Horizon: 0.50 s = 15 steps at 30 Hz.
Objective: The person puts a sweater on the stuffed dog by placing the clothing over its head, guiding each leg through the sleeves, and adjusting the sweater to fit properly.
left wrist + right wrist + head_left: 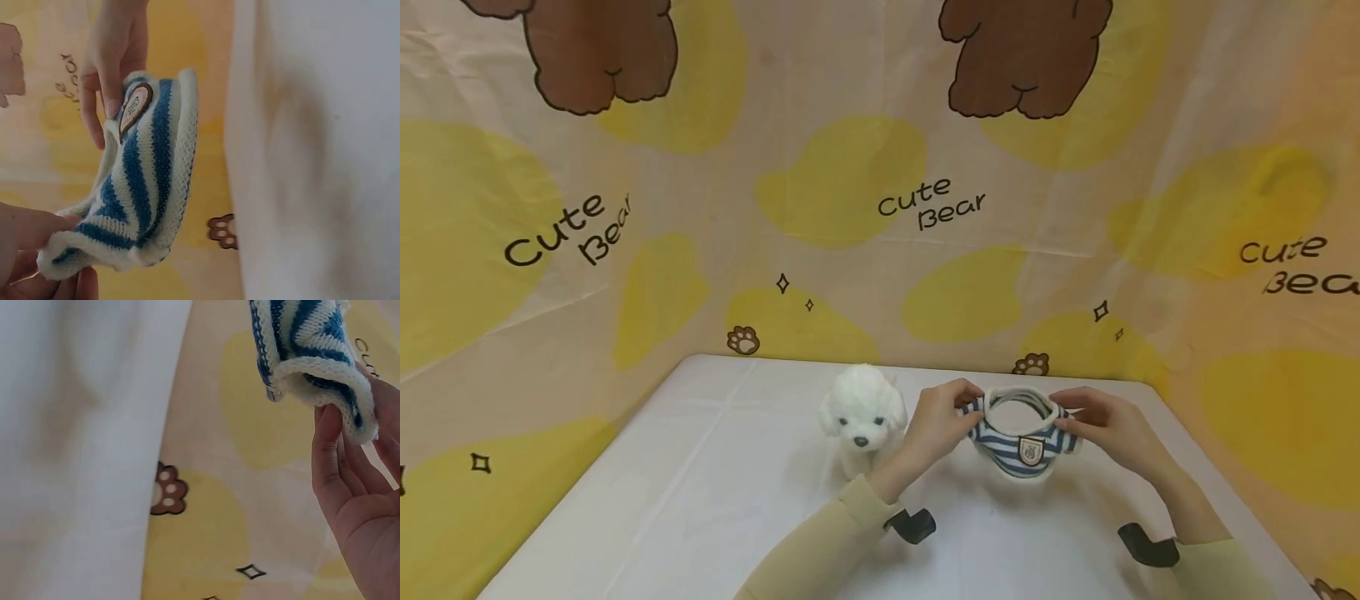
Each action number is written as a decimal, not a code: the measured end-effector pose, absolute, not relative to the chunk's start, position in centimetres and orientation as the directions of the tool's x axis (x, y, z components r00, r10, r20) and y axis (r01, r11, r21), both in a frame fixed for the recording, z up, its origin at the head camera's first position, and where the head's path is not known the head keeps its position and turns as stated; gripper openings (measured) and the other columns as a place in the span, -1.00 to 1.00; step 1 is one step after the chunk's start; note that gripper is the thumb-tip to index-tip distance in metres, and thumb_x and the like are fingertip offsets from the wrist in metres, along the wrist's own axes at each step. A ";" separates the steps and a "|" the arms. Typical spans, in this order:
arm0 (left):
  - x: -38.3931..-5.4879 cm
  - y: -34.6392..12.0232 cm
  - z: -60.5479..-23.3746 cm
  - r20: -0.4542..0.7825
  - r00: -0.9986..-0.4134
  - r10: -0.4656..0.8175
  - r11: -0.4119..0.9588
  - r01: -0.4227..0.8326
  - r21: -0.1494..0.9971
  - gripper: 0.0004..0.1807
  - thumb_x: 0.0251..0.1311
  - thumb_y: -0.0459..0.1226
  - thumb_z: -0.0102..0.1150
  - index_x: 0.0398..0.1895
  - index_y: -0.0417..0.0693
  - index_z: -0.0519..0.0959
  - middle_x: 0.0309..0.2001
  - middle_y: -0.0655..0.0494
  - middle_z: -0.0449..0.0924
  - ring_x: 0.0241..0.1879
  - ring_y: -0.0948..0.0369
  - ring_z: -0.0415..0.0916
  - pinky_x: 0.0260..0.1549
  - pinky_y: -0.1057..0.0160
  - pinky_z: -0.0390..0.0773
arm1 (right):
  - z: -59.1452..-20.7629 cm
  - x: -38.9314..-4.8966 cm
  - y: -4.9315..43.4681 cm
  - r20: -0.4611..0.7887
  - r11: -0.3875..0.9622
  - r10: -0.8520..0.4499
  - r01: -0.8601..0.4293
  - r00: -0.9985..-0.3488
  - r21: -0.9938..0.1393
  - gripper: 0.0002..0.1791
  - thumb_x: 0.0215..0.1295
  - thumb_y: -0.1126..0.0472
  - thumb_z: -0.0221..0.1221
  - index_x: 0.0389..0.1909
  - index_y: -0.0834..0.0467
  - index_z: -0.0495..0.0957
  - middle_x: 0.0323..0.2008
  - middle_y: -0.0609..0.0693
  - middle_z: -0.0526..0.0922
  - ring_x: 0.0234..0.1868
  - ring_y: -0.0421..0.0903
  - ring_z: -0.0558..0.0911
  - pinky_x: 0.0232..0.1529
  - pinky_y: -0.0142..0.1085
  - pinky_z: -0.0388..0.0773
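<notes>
A small knitted sweater (1000, 442) in blue and white stripes, with a shield-shaped badge on its front, is stretched between two hands above the table. The left hand (938, 421) pinches its left sleeve near the neckline; the left wrist view shows the thumb on the white ribbed edge. On the other side the right hand (1108, 423) pinches the opposite sleeve between thumb and fingers. The wide white collar gapes toward the head camera. Beside the left forearm sits a white plush dog (862, 408), its lower body partly hidden behind that arm.
A white-covered table (700, 500) lies under the hands. Behind it and along both sides hangs a yellow and beige printed cloth (820, 183) with bears and lettering. Black straps (913, 527) are worn at both wrists.
</notes>
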<state>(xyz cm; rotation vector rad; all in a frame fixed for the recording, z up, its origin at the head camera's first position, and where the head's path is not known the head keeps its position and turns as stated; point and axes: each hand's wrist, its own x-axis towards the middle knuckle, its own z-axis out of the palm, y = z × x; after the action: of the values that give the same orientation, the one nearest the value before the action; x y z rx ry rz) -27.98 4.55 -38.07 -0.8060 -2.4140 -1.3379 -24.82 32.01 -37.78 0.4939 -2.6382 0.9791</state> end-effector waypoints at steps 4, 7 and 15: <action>-26.9 3.6 -36.1 0.539 -0.781 0.314 0.397 0.624 0.673 -0.81 0.06 -0.34 0.32 -0.22 -0.08 0.65 -0.28 0.12 0.72 -0.29 0.34 0.61 -0.28 0.43 0.53 | -36.1 -24.4 31.1 0.383 0.688 -0.209 -0.413 -0.900 -0.596 -0.59 0.16 0.04 0.30 0.04 0.04 0.57 -0.09 0.03 0.68 -0.21 -0.43 0.62 -0.23 -0.49 0.56; -26.6 2.5 -34.8 0.571 -0.767 0.292 0.386 0.641 0.663 -0.81 0.04 -0.34 0.34 -0.23 -0.08 0.66 -0.30 0.11 0.73 -0.31 0.33 0.62 -0.34 0.44 0.50 | -34.7 -24.4 30.1 0.393 0.654 -0.217 -0.432 -0.894 -0.622 -0.59 0.17 0.08 0.29 0.04 0.09 0.57 -0.08 0.08 0.68 -0.19 -0.44 0.61 -0.23 -0.50 0.56; -26.8 -1.2 -32.0 0.560 -0.779 0.282 0.347 0.627 0.698 -0.77 0.05 -0.35 0.33 -0.18 0.00 0.66 -0.26 0.15 0.71 -0.31 0.32 0.59 -0.35 0.41 0.51 | -32.1 -25.1 26.8 0.365 0.557 -0.209 -0.417 -0.907 -0.718 -0.59 0.19 0.04 0.27 0.05 0.08 0.56 -0.07 0.01 0.67 -0.17 -0.39 0.64 -0.17 -0.50 0.55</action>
<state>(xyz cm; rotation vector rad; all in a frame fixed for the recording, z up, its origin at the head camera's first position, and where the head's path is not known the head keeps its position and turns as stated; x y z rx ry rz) -26.80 -1.22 -32.05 -0.8033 -2.2738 -1.4072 -25.11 26.77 -32.10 0.5231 -2.5543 1.2729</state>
